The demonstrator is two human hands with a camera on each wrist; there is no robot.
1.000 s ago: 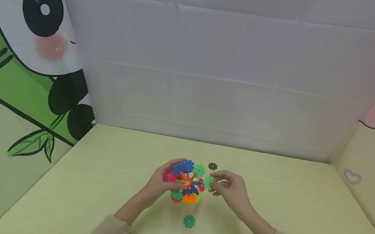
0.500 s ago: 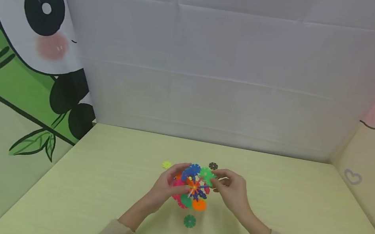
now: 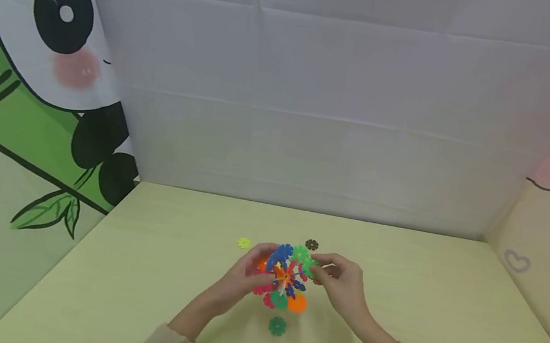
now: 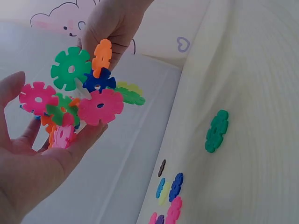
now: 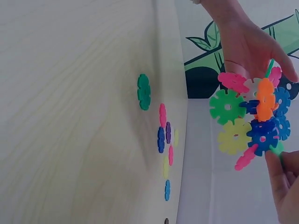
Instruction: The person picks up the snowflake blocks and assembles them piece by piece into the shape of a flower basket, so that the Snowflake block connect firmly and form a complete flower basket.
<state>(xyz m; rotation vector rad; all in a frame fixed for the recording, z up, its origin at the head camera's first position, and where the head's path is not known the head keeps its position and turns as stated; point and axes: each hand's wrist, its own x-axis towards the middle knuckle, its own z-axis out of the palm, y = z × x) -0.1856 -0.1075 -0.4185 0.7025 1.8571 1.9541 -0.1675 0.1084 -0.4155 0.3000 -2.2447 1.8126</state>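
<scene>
A ball-like cluster of interlocking plastic snowflake discs, in orange, blue, pink, green, yellow and white, is held up over the table. My left hand grips its left side, thumb in front and fingers around behind. From the right, my right hand pinches a light green snowflake disc between thumb and fingers, right at the cluster's edge. In the right wrist view that green disc is mostly hidden by the fingertips and overlaps a blue disc of the cluster.
Below the cluster, a dark green disc lies on the pale table. Farther back are a yellow disc and a dark brown one. Several more loose discs, one blue, show in the right wrist view. A white cloth wall stands behind.
The cluster and left hand have shifted right and slightly down, and the cluster has turned a little. The right hand's green disc has gone from beside the cluster to its edge. The yellow disc is uncovered.
</scene>
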